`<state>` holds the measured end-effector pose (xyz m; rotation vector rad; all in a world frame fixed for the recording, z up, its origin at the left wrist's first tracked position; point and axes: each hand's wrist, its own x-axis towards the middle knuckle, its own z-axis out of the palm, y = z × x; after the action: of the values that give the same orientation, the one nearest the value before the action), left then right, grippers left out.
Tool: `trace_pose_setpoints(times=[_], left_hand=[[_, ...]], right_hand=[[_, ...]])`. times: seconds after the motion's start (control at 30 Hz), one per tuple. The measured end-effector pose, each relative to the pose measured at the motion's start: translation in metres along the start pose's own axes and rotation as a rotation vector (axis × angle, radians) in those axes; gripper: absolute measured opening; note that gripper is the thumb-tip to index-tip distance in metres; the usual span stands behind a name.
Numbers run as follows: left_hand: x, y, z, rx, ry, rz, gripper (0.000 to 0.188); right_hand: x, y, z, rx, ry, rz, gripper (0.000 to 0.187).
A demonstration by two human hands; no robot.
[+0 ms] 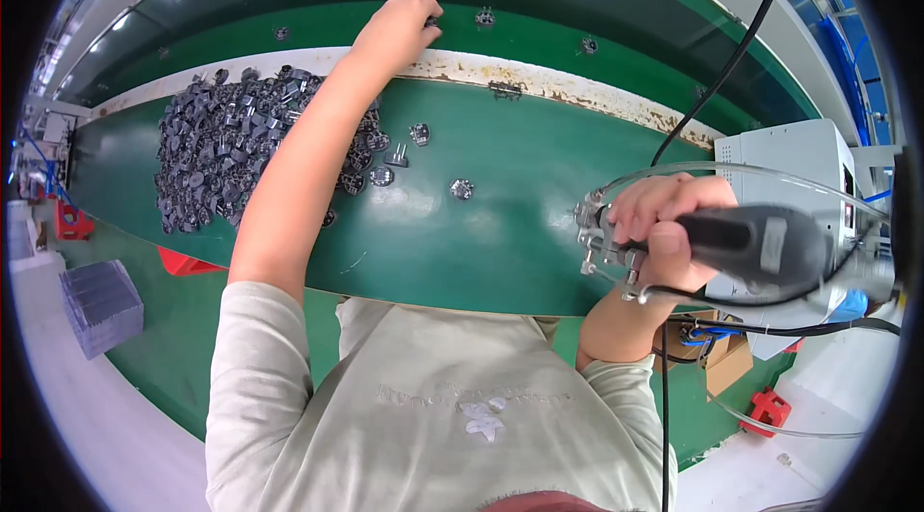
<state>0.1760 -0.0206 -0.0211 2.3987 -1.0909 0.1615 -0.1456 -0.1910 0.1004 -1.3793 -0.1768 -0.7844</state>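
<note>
My left hand [397, 28] reaches over the white ledge to the green belt beyond it. Its fingers are closed on a small dark round component [430, 22], mostly hidden by the fingertips. At the right, my right hand [674, 218] is wrapped around a black-handled corded tool [760, 243], which resembles a soldering iron. Metal fittings [606, 247] and a clear tube sit at the tool's front end, above the green table. A big heap of dark round components [226, 146] lies left of and under my left forearm. Several loose ones, such as one component [461, 189], lie right of the heap.
The white ledge [568, 83] with worn paint divides the table [462, 252] from the belt [337, 26], where spaced components [485, 17] lie. A white machine [784, 161] stands at the right. A black cable [736, 55] hangs across the right side. Red stools [767, 411] stand on the floor.
</note>
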Motion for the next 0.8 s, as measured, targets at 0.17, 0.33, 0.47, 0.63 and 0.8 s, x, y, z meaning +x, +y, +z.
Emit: trace_pose_setpoints(times=[0.17,0.33,0.47,0.63,0.8], left_hand=[[-0.087,0.122,-0.016,-0.205,-0.073,0.305,0.030],[-0.120,0.140,0.002,-0.165,-0.223,0.336,0.036],[-0.122,0.135,0.000,-0.344,-0.178,0.341,0.034],[-0.124,0.120,0.003,-0.471,-0.250,0.347,0.030],[-0.125,0.119,0.005,-0.475,-0.280,0.347,0.030]], right_hand=[[0.005,0.003,0.002,-0.043,0.000,-0.091,0.040],[0.018,-0.006,0.002,-0.282,-0.236,-0.009,0.039],[0.015,-0.002,0.007,0.065,-0.227,0.129,0.034],[0.016,0.023,0.004,0.139,-0.276,-0.036,0.034],[0.007,0.031,0.008,0.125,-0.223,0.018,0.032]])
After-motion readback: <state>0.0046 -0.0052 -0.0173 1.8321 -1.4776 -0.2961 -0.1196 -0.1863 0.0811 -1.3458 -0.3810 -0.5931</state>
